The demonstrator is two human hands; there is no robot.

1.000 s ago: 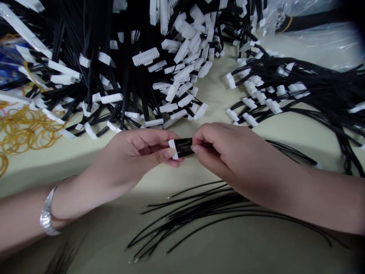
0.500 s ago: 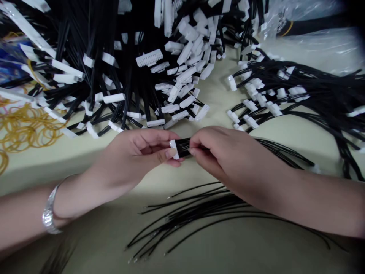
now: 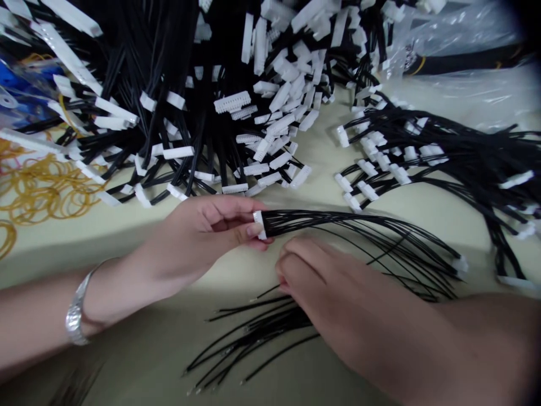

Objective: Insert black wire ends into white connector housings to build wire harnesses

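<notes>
A smooth, pale yellow-green tabletop spreads behind everything under soft, rather dim light, palest across its middle and dulling to grey-brown shade toward the bottom of the view.

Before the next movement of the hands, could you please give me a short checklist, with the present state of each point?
1. Left hand holds the white connector: ok, the thumb presses on it.
2. Bundled wires run into the connector: ok, at its right side.
3. Every connector slot filled: cannot tell, too small to see.
4. Right hand at the loose wires: ok, it is over them.
5. A loose wire pinched by the right hand: cannot tell, the fingertips are partly hidden.
6. Loose wires lying apart: not ok, many overlap.
</notes>
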